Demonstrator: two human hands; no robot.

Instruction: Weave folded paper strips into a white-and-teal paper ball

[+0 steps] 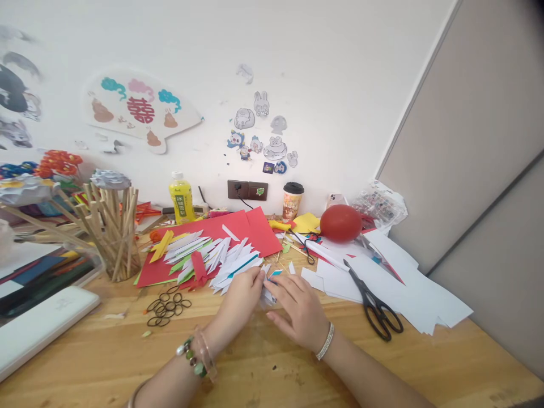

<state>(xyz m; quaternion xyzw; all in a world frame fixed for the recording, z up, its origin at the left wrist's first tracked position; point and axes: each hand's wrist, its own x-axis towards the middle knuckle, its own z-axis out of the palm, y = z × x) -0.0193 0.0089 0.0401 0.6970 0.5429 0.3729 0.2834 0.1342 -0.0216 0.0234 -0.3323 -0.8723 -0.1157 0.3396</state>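
My left hand (243,296) is closed, thumb and fingers pinching a cluster of folded white paper pieces (267,296) over the table's middle. My right hand (300,309) meets it from the other side, bent fingertips on the same paper. My fingers hide much of the cluster, so its full shape does not show. Just beyond my left hand lies a heap of folded paper strips (236,266), mostly white with some green and blue. Red paper sheets (259,229) lie under and behind the heap.
Black scissors (374,306) rest on white paper sheets (403,283) to the right, near a red balloon (340,222). Black rubber bands (165,307) lie at left, before a jar of wooden sticks (117,238). A yellow bottle (182,198) and a lidded cup (292,202) stand by the wall.
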